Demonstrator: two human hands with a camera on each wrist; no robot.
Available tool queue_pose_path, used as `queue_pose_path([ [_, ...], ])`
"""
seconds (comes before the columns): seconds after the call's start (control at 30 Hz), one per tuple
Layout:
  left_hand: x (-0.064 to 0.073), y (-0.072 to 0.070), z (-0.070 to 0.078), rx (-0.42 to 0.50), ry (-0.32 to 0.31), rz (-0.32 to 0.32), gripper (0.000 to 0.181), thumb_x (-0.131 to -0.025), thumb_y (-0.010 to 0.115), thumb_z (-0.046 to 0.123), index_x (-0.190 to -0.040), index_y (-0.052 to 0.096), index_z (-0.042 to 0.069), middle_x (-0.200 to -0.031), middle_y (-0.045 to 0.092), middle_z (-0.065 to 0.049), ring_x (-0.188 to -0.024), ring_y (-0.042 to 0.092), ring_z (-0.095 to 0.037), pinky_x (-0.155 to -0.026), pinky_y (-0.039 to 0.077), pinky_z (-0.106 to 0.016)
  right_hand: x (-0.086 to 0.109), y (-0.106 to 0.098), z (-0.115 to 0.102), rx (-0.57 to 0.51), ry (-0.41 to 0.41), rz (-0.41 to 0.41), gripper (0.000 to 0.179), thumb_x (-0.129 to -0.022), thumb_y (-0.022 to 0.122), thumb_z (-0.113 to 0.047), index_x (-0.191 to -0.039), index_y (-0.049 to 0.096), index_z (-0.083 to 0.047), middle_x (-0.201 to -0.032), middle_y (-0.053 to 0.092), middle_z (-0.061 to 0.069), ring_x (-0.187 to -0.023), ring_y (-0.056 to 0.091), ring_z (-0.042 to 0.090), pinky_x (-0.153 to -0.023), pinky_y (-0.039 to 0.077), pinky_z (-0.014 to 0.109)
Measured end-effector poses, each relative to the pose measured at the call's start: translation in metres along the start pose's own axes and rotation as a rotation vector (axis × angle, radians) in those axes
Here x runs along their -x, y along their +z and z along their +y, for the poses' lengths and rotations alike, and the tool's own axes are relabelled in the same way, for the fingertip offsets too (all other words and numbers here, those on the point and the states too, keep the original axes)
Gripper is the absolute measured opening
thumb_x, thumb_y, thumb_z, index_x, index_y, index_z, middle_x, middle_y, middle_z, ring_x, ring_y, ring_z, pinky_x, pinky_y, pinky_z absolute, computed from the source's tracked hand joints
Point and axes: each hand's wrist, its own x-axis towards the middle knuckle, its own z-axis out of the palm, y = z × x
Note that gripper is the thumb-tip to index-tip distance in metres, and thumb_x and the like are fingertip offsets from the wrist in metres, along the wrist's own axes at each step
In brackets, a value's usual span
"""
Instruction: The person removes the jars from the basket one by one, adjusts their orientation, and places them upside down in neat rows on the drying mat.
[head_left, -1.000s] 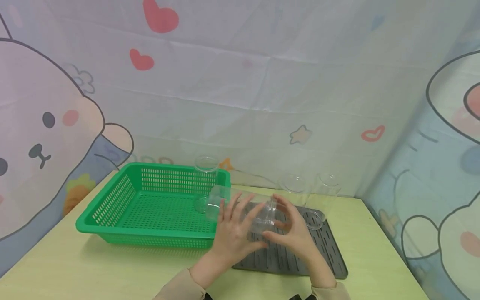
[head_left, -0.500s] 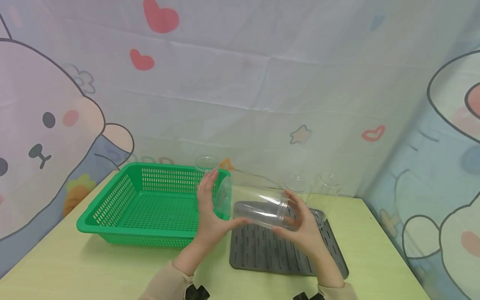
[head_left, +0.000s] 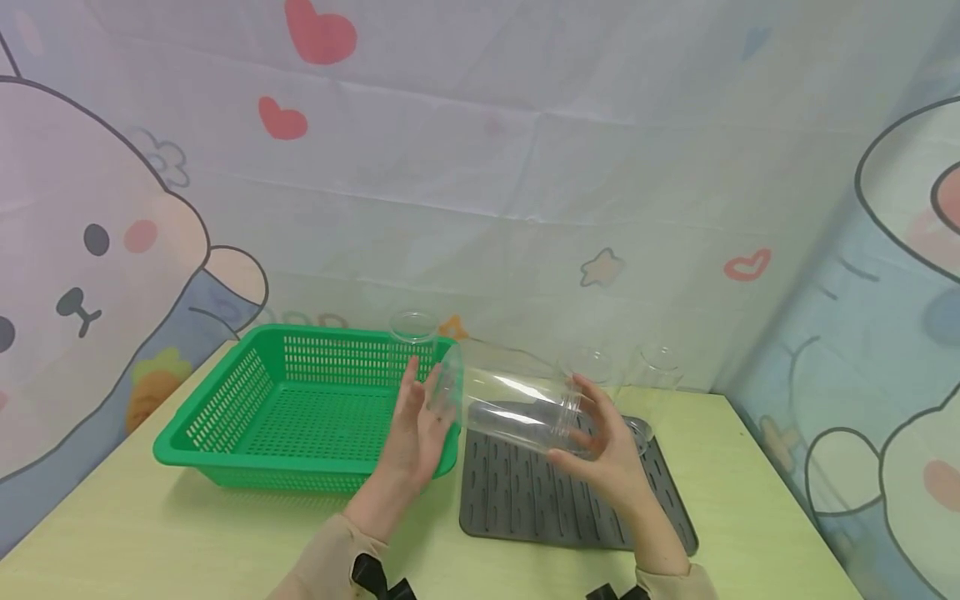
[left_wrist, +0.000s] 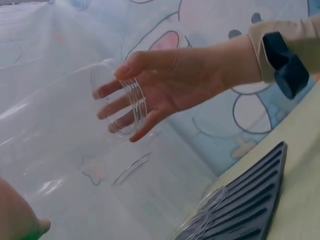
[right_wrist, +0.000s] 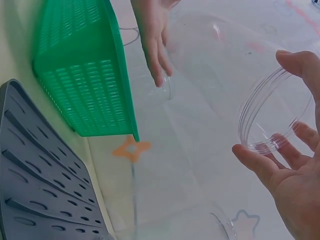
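Note:
A large clear cylindrical cup [head_left: 517, 407] lies sideways in the air above the grey mat, its ringed, narrower end to the right. My right hand [head_left: 613, 454] grips that ringed end, thumb and fingers spread round it; the right wrist view shows the ringed end [right_wrist: 257, 117] between thumb and fingers. My left hand [head_left: 411, 437] is at the wide left end, fingers loosely extended and turned upward, overlapping the rim. In the right wrist view, the left hand [right_wrist: 154, 37] hangs with fairly straight fingers.
A green slotted basket [head_left: 300, 462] sits on the left, with a clear cup [head_left: 412, 329] upright at its right back. The grey ridged mat [head_left: 525, 508] lies on the right. Two more clear cups [head_left: 658, 362] stand at its back. A printed cloth hangs behind the table.
My left hand first lay over the cup's side, then moved left and away to the wide end, its fingers turning upward. My right hand stays on the ringed end; the cup shifted slightly right.

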Motion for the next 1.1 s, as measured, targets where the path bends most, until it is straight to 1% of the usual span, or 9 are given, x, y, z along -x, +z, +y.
queue_pose_path([
  [0.1,0.002,0.001,-0.004,0.142,-0.089,-0.039,0.127,-0.075,0.072,0.063,-0.156,-0.017,0.023,-0.165,-0.003,-0.013,-0.152,0.002,-0.037,-0.125,0.005,-0.043,0.0,0.001,0.0,0.002,-0.011,0.001,0.089,-0.075,0.074,0.011,-0.151,0.029,-0.002,-0.154,0.028,0.019,-0.142,0.026,0.043,-0.096,0.047,0.016],
  [0.17,0.003,0.001,-0.008,0.202,-0.124,-0.076,0.126,-0.075,0.072,0.063,-0.156,-0.015,0.022,-0.165,-0.006,-0.014,-0.151,-0.001,-0.039,-0.125,0.005,-0.043,0.001,0.002,0.0,0.002,-0.016,0.0,0.089,-0.075,0.074,0.011,-0.151,0.029,-0.001,-0.155,0.026,0.021,-0.142,0.026,0.044,-0.096,0.047,0.016],
  [0.3,0.006,0.004,-0.015,0.278,-0.151,-0.141,0.118,-0.075,0.072,0.062,-0.159,-0.003,0.025,-0.164,-0.005,-0.018,-0.151,0.001,-0.04,-0.125,0.007,-0.045,0.001,0.003,-0.001,-0.003,-0.006,0.012,0.09,-0.075,0.075,0.01,-0.151,0.028,-0.001,-0.155,0.027,0.017,-0.142,0.027,0.043,-0.096,0.047,0.015],
  [0.43,0.008,0.009,-0.02,0.35,-0.163,-0.126,0.122,-0.073,0.077,0.058,-0.159,-0.002,0.023,-0.164,0.001,-0.018,-0.151,0.005,-0.039,-0.124,0.012,-0.043,0.001,0.004,-0.001,-0.019,-0.019,0.018,0.089,-0.075,0.075,0.011,-0.151,0.029,-0.001,-0.153,0.031,0.004,-0.141,0.031,0.035,-0.097,0.048,0.017],
  [0.6,0.009,0.01,-0.021,0.384,-0.169,-0.098,0.132,-0.073,0.078,0.056,-0.156,-0.015,0.01,-0.165,-0.001,-0.016,-0.152,0.005,-0.036,-0.125,0.012,-0.041,0.001,0.006,0.001,-0.035,-0.048,0.007,0.09,-0.075,0.074,0.012,-0.151,0.029,-0.003,-0.152,0.033,0.0,-0.139,0.036,0.022,-0.097,0.049,0.019],
  [0.73,0.008,0.009,-0.023,0.372,-0.153,-0.111,0.133,-0.074,0.077,0.056,-0.155,-0.016,0.008,-0.165,-0.003,-0.015,-0.152,0.004,-0.034,-0.125,0.008,-0.043,0.001,0.008,0.002,-0.018,-0.049,-0.004,0.091,-0.075,0.075,0.011,-0.152,0.028,-0.002,-0.154,0.029,0.018,-0.138,0.034,0.028,-0.097,0.049,0.019],
  [0.87,0.007,0.008,-0.023,0.362,-0.13,-0.127,0.129,-0.077,0.075,0.055,-0.155,-0.015,0.009,-0.165,-0.003,-0.014,-0.152,0.004,-0.034,-0.125,0.004,-0.045,0.001,0.008,0.002,-0.02,-0.057,-0.012,0.091,-0.075,0.075,0.011,-0.152,0.029,-0.005,-0.153,0.026,0.026,-0.135,0.039,0.014,-0.097,0.05,0.02],
  [1.0,0.007,0.009,-0.022,0.372,-0.129,-0.118,0.124,-0.079,0.075,0.053,-0.156,-0.011,0.01,-0.166,-0.001,-0.012,-0.152,0.004,-0.033,-0.125,0.004,-0.045,0.001,0.008,0.004,-0.022,-0.061,-0.013,0.091,-0.076,0.075,0.011,-0.153,0.029,-0.008,-0.153,0.028,0.023,-0.132,0.039,0.001,-0.096,0.049,0.019],
  [1.1,0.008,0.01,-0.022,0.404,-0.138,-0.095,0.121,-0.078,0.076,0.05,-0.157,-0.007,0.012,-0.166,0.001,-0.01,-0.152,0.005,-0.032,-0.125,0.006,-0.043,0.001,0.008,0.004,-0.017,-0.059,-0.015,0.091,-0.076,0.075,0.011,-0.153,0.029,-0.008,-0.152,0.032,0.012,-0.134,0.038,0.007,-0.097,0.049,0.02],
])
